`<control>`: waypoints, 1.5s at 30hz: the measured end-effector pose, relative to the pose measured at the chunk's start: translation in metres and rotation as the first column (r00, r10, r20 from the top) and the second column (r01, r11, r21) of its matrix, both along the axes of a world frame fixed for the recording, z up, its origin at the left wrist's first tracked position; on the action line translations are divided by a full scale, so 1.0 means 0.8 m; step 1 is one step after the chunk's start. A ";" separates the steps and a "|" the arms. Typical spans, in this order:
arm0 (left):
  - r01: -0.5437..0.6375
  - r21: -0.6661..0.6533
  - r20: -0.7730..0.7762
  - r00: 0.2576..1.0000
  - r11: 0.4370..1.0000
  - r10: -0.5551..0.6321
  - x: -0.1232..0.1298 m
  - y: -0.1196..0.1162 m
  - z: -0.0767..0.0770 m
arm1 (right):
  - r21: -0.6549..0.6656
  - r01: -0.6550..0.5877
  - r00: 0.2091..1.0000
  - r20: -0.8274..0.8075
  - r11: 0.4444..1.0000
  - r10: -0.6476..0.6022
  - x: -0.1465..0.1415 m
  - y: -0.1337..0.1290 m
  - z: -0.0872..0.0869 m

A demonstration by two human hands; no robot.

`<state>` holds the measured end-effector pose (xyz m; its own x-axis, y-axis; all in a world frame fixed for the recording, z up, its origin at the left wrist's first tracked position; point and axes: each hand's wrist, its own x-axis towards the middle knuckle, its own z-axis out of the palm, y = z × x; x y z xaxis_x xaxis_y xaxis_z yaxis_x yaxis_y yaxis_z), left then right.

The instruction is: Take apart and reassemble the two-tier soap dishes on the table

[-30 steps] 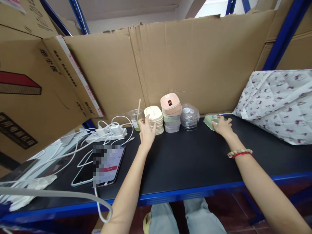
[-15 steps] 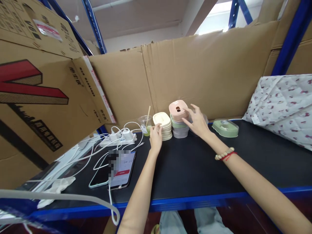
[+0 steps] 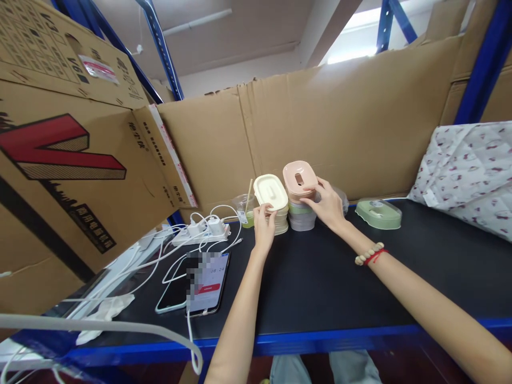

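My left hand [image 3: 265, 226] pinches the near edge of a cream lid [image 3: 271, 192], which is tilted up over a stack of cream pieces [image 3: 282, 221]. Beside it, my right hand [image 3: 326, 202] grips the right edge of a pink lid with a slot [image 3: 299, 177], also tilted. Under the pink lid stand more pink pieces, then green and translucent grey ones [image 3: 302, 220]. The two stacks are side by side against the cardboard. Whether the pink lid is lifted off the pieces below cannot be made out.
Right of the stacks lies a green container with a clear cover [image 3: 378, 214]. A cup with a straw [image 3: 247, 217] stands behind left. Two phones [image 3: 210, 282], cables and a power strip [image 3: 200, 234] are at left; a patterned quilted cloth [image 3: 472, 170] is at far right.
My left hand has raised and tilted the cream lid off its stack. My right hand has closed on the pink lid's edge. The camera view has shifted slightly.
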<state>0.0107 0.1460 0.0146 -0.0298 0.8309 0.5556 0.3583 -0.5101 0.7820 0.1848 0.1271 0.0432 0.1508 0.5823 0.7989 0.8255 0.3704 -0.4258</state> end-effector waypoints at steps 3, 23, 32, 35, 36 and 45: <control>-0.032 0.022 0.030 0.999 0.999 0.031 -0.001 0.002 -0.002 | 0.120 0.028 0.999 -0.038 0.992 -0.024 0.001 0.003 -0.007; 0.041 0.253 0.196 0.976 0.966 -0.093 0.008 -0.008 0.001 | 0.502 -0.010 0.997 -0.066 0.865 0.050 0.001 -0.026 -0.024; 0.307 0.041 0.694 0.676 0.951 -0.248 0.029 -0.034 0.021 | 0.506 -0.073 0.997 0.017 0.860 0.075 -0.001 -0.031 -0.025; 0.472 -0.052 0.788 0.561 0.880 -0.254 0.031 -0.037 0.028 | 0.501 -0.093 0.996 0.043 0.861 0.083 -0.003 -0.033 -0.024; 0.519 -0.068 0.799 0.540 0.852 -0.265 0.031 -0.037 0.030 | 0.497 -0.100 0.995 0.054 0.862 0.085 -0.003 -0.034 -0.024; 0.672 -0.080 0.814 0.470 0.737 -0.340 0.027 -0.047 0.036 | 0.413 -0.218 0.964 0.235 0.884 0.128 0.000 -0.034 -0.027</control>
